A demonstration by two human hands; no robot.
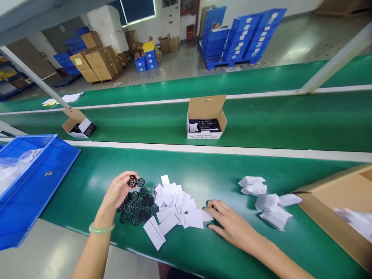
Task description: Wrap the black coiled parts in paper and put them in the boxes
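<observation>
My left hand [117,192] pinches a small black round plastic part [132,181] above a heap of several such black round parts [138,205] on the green table. My right hand [229,221] lies flat, fingers stretched toward a pile of small white paper envelopes [174,205], its fingertips touching the nearest one. A pale green bangle [101,229] circles my left wrist.
A blue plastic bin [43,174] sits at the left edge. A brown carton [337,209] with white packets stands at the right, with filled white packets [267,201] beside it. Two open small boxes [205,120] [78,124] ride the conveyor behind.
</observation>
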